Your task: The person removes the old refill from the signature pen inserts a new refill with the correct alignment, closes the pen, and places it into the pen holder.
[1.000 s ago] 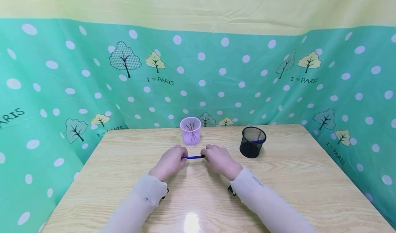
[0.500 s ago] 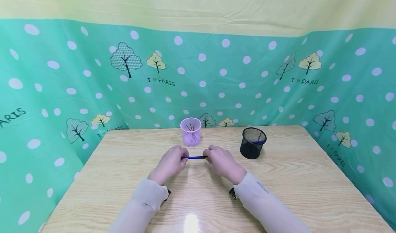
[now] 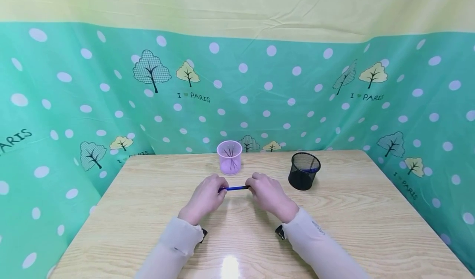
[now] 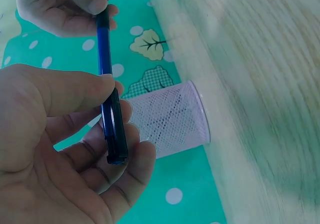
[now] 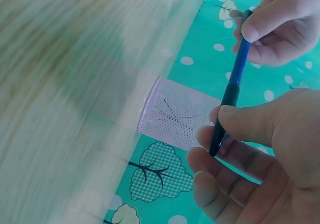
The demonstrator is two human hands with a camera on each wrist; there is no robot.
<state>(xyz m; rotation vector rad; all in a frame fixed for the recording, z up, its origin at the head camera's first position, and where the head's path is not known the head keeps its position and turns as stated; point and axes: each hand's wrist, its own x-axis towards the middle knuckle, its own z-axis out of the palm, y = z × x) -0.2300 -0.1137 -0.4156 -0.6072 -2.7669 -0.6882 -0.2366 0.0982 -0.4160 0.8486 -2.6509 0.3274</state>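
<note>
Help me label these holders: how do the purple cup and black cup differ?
The purple cup is pale, the black cup dark. Thin dark lines show in the purple cup, something blue in the black cup. The black cup stands right of the purple cup. Both are open-topped mesh.

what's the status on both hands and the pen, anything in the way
Left grip pinching pen near clip end. Right grip pinching tip end. Pen held off table. Purple cup beyond, black cup to right, neither touching it.
</note>
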